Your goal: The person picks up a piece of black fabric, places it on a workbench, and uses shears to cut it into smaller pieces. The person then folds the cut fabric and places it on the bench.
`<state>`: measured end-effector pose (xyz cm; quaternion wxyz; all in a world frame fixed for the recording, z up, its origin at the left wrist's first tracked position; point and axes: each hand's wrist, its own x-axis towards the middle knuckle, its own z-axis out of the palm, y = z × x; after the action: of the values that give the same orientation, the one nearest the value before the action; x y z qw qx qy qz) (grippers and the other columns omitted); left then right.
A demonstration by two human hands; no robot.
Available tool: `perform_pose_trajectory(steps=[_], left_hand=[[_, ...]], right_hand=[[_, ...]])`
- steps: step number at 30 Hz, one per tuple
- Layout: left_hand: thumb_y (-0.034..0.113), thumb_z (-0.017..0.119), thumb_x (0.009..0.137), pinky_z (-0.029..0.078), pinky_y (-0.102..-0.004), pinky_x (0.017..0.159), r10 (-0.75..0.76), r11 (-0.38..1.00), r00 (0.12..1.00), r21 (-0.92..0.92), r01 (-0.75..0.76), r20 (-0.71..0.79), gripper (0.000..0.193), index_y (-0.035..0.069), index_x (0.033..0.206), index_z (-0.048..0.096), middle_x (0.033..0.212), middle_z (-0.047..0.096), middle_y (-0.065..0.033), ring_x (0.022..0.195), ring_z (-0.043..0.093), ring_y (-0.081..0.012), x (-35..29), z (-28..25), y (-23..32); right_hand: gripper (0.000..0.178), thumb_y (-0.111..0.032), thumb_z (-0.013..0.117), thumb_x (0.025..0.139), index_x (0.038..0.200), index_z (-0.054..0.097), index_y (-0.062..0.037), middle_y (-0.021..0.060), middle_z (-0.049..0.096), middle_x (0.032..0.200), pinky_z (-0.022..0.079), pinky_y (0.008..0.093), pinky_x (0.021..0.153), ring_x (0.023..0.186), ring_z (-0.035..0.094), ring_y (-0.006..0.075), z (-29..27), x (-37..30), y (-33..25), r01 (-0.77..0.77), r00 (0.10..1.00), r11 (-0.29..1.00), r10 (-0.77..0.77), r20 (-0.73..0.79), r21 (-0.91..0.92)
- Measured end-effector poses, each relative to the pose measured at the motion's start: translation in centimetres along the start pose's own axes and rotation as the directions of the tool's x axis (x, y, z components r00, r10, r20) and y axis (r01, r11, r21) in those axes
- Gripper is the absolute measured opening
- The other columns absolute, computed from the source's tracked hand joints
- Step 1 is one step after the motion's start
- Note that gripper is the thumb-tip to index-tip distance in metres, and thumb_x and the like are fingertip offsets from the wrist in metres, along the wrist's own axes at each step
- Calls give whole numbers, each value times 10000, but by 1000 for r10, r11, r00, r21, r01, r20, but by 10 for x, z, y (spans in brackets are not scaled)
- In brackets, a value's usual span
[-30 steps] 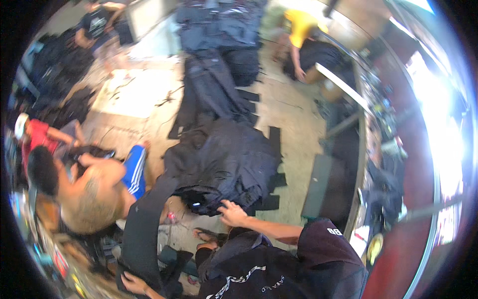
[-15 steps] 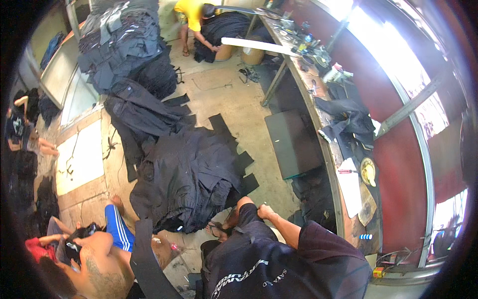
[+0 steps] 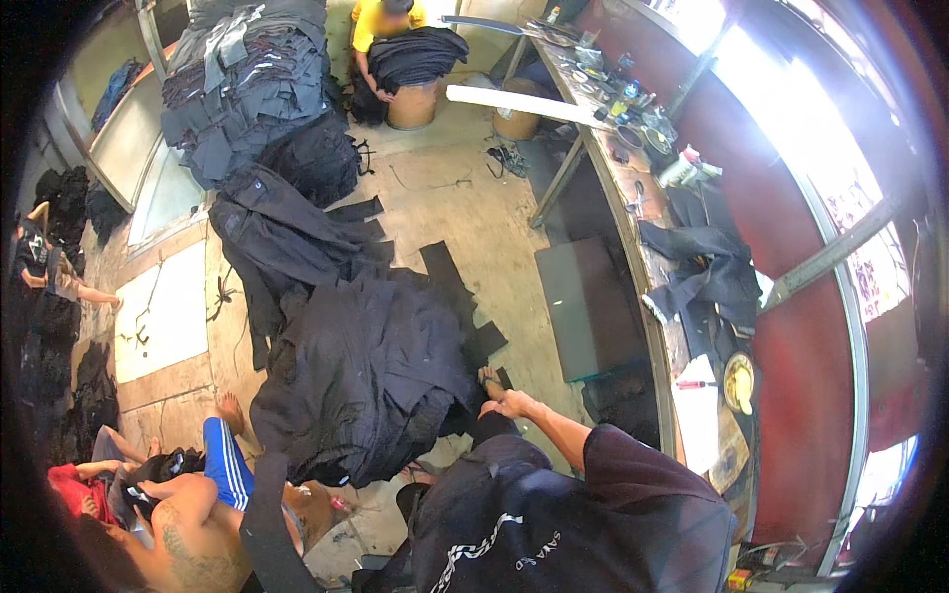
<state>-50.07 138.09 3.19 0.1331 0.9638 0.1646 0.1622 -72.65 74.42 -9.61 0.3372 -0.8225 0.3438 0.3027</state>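
My right hand (image 3: 508,403) reaches forward at my bent knee, its fingers curled and closed. Whether anything is inside them is too small to make out. Just ahead is my bare foot (image 3: 488,379), by the edge of a big heap of black garments (image 3: 366,366) on the floor. My black shirt (image 3: 583,514) covers the bottom of the head view, and my left hand is out of sight. A long strip of black cloth (image 3: 269,519) hangs to the left of my body.
Left of me sits a bare-backed person (image 3: 198,524) beside another in red (image 3: 79,489). At the far end, a person in yellow (image 3: 371,25) handles dark cloth on a brown drum (image 3: 412,107). A cluttered bench (image 3: 641,262) runs along the right; stacked garments (image 3: 242,89) stand far left.
My right hand has moved forward from beside my shorts to my knee. The person in yellow has straightened up behind the dark cloth on the drum. The whole view has shifted slightly.
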Motion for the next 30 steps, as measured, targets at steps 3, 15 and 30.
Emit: perform_pose_trajectory(steps=[3,15,30], left_hand=[[384,598,1090,553,-487,996,-1,1000,1000,25,2,-19,533,-35,1420,619,1332,680,-276,1165,689,-432,-19,4,39],[402,585,1095,549,-494,1001,-47,996,999,76,49,-23,550,-20,1447,602,1353,662,-284,1183,681,-433,-47,11,98],[425,568,1100,544,-503,1006,-213,974,974,67,218,-71,572,-1,1481,580,1379,641,-295,1204,670,-434,-32,8,-36]], right_hand=[[496,-436,661,942,1229,744,-40,257,767,1120,570,525,979,1116,716,456,-67,55,-3,120,983,990,-128,-128,-72],[494,-423,640,962,1191,755,-1,278,717,1268,553,525,1039,1201,686,451,-221,98,127,-156,937,988,145,-318,-10],[449,-409,633,976,1219,734,-45,261,751,1157,564,530,978,1133,708,453,-76,18,-78,320,948,911,-304,98,-262]])
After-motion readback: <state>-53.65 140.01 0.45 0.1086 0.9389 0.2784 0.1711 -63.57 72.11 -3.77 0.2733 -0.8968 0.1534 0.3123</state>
